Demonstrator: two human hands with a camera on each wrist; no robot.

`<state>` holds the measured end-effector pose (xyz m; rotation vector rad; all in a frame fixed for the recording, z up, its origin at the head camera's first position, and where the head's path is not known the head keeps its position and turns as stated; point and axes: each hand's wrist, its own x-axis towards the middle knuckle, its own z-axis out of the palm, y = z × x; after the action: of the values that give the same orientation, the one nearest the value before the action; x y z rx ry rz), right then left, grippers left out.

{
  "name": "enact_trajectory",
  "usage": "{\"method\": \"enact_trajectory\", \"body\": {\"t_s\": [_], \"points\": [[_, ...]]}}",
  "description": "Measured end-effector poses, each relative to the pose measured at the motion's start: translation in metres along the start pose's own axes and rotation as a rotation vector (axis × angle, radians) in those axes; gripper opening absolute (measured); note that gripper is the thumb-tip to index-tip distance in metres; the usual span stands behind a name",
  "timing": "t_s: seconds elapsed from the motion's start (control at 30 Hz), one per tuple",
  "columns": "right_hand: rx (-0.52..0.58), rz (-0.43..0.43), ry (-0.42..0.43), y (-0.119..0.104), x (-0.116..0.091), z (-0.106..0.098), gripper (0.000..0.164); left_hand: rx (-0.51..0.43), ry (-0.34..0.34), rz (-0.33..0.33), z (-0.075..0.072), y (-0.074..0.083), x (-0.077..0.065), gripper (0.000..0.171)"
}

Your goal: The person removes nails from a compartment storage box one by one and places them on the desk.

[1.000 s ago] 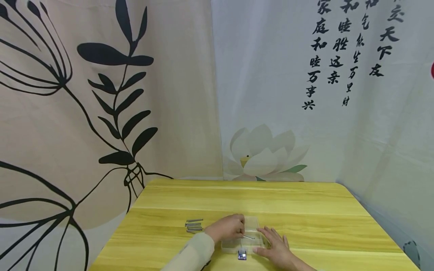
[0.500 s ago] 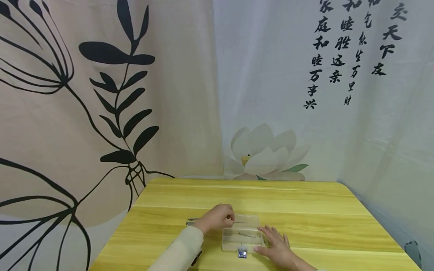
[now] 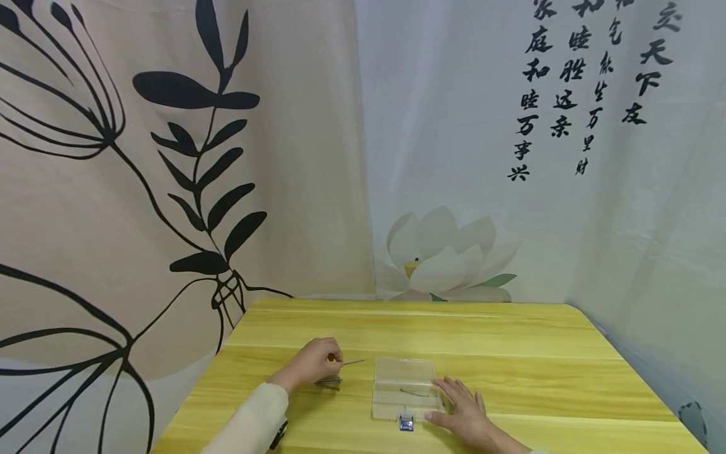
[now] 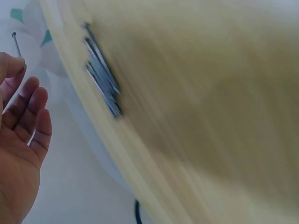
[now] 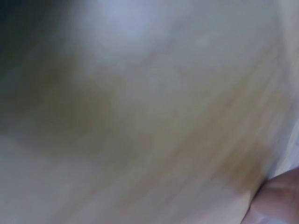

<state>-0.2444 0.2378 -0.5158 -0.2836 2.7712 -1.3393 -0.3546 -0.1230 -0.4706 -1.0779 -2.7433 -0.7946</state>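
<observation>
My left hand [image 3: 312, 362] pinches a thin grey nail [image 3: 354, 362] between thumb and fingertip, its flat head visible in the left wrist view. Just below that hand lies a pile of nails [image 4: 100, 72] on the wooden table. A clear plastic box [image 3: 378, 410] stands open to the right, its lid [image 3: 405, 369] laid back on the far side. One nail [image 3: 414, 393] lies inside. My right hand [image 3: 465, 416] rests against the box's right side, fingers spread and thumb at the near corner. The right wrist view is blurred and shows only part of a finger.
A blue-and-silver label or clasp [image 3: 406, 423] sits at the box's front edge. The wooden table [image 3: 539, 378] extends to the right and behind the box. A printed cloth [image 3: 306, 157] hangs behind the table.
My left hand has moved left from over the box to above the nail pile. The nail by its fingers in the box a second ago now lies there alone. The right hand stays put.
</observation>
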Motion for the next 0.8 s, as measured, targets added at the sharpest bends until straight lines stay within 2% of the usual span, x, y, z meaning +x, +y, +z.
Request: {"method": "enact_trajectory", "body": {"t_s": [0.2,0.4,0.57,0.8], "points": [[-0.012,-0.009,-0.004,-0.002,0.000,-0.001,0.073,0.006,-0.016,-0.026,-0.008,-0.019,-0.022,0.007],[-0.012,-0.008,-0.008,-0.002,0.000,-0.001,0.072,-0.052,-0.080,-0.038,-0.010,-0.027,-0.037,0.008],[-0.010,-0.007,-0.005,-0.001,-0.001,-0.001,0.073,-0.058,-0.119,-0.038,-0.007,-0.030,-0.042,0.010],[-0.015,-0.007,0.003,-0.001,0.000,-0.001,0.073,-0.041,-0.141,-0.033,-0.003,-0.033,-0.043,0.011]]}}
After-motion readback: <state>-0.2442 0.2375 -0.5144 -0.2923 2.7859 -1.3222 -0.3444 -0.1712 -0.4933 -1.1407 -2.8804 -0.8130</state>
